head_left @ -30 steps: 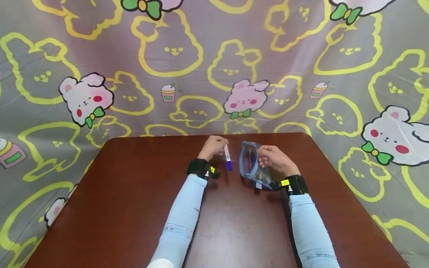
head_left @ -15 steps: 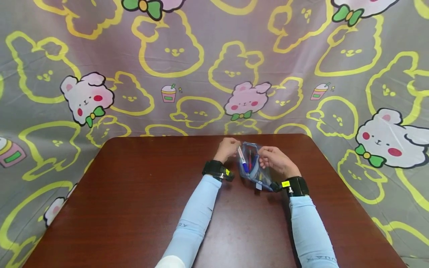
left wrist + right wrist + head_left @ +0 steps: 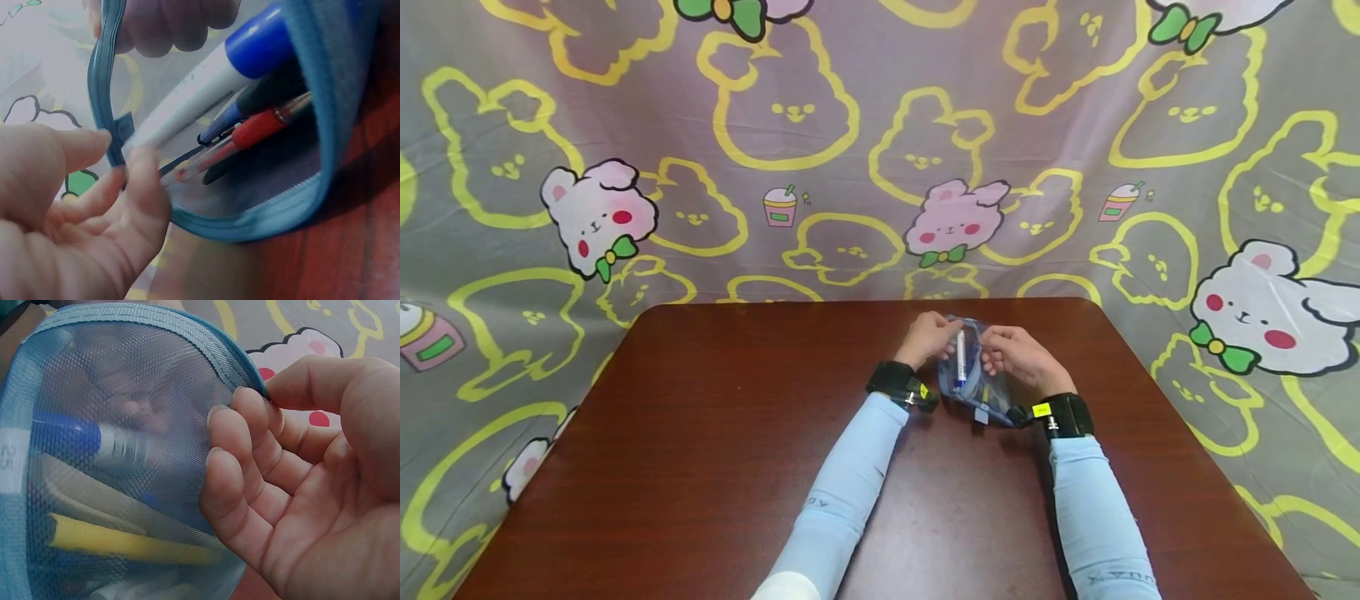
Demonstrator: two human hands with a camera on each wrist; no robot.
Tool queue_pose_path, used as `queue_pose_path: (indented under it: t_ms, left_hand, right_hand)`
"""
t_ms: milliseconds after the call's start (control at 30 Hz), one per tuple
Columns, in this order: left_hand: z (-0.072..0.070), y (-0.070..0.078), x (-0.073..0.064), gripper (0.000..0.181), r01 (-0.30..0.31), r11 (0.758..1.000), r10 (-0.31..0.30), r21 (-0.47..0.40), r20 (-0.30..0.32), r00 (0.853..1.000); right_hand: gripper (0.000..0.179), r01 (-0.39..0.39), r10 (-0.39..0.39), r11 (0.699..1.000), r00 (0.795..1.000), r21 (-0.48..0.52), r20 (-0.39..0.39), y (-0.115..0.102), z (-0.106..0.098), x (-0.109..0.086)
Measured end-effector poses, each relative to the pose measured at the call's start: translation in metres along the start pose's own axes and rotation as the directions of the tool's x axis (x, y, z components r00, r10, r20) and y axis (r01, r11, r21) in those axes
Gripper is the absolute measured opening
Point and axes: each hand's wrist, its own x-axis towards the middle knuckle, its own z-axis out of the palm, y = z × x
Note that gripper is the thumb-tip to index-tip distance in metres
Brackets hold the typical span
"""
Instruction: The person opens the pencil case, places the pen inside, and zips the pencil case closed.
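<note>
A blue-edged mesh pencil pouch stands unzipped on the table. My right hand pinches its zipper edge between thumb and fingers, as the right wrist view shows. At the pouch's mouth my left hand has its fingertips at the white end of a marker pen. The marker's blue cap points down into the pouch, and its white end is blurred. Beside it inside lie a red pen and a dark blue pen. Through the mesh a yellow stick-shaped item shows.
The brown table spreads out to the left and in front of the pouch. Behind it hangs a grey cloth with cartoon animals. Both wrists carry black camera straps.
My left hand has moved right with the marker pen, from beside the pouch to its opening, and the marker's capped end is now inside. My right hand stays at the pouch's edge.
</note>
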Motion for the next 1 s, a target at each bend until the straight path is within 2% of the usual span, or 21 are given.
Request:
queue_pose_path:
  t_ms: [133, 267, 400, 500, 700, 867, 1000]
  left_hand:
    - [-0.003, -0.004, -0.001, 0.038, 0.032, 0.996, -0.03, -0.084, 0.03, 0.999]
    - [-0.007, -0.007, 0.001, 0.037, 0.033, 0.997, -0.03, -0.068, 0.04, 0.999]
    - [-0.012, -0.009, 0.0, 0.034, 0.05, 0.997, -0.047, -0.051, 0.056, 0.997]
    - [-0.017, -0.011, 0.0, 0.034, 0.054, 0.999, -0.054, -0.008, 0.034, 0.998]
    - [-0.025, -0.015, 0.003, 0.028, 0.033, 0.99, -0.028, 0.139, -0.036, 0.999]
    - [-0.028, -0.014, 0.005, 0.028, 0.003, 0.976, 0.0, 0.218, -0.012, 1.0]
    - [-0.028, -0.013, 0.007, 0.028, -0.023, 0.972, 0.022, 0.235, 0.009, 1.0]
  right_hand:
    - [0.025, 0.005, -0.005, 1.0, 1.0, -0.001, -0.006, 0.0, -0.001, -0.001]
    - [0.032, 0.005, -0.005, 1.0, 1.0, -0.003, -0.012, -0.002, -0.002, -0.003]
    - [0.033, 0.003, -0.003, 1.0, 1.0, 0.006, 0.016, -0.006, -0.001, -0.006]
    - [0.028, 0.01, -0.01, 1.0, 1.0, 0.009, 0.018, -0.004, 0.0, -0.004]
    - [0.031, 0.015, -0.015, 1.0, 1.0, -0.018, 0.015, -0.003, 0.0, -0.005]
    - [0.034, 0.009, -0.008, 1.0, 0.999, -0.006, 0.034, -0.011, 0.003, -0.01]
    - [0.031, 0.0, 0.0, 1.0, 1.0, 0.008, 0.027, -0.013, 0.003, -0.01]
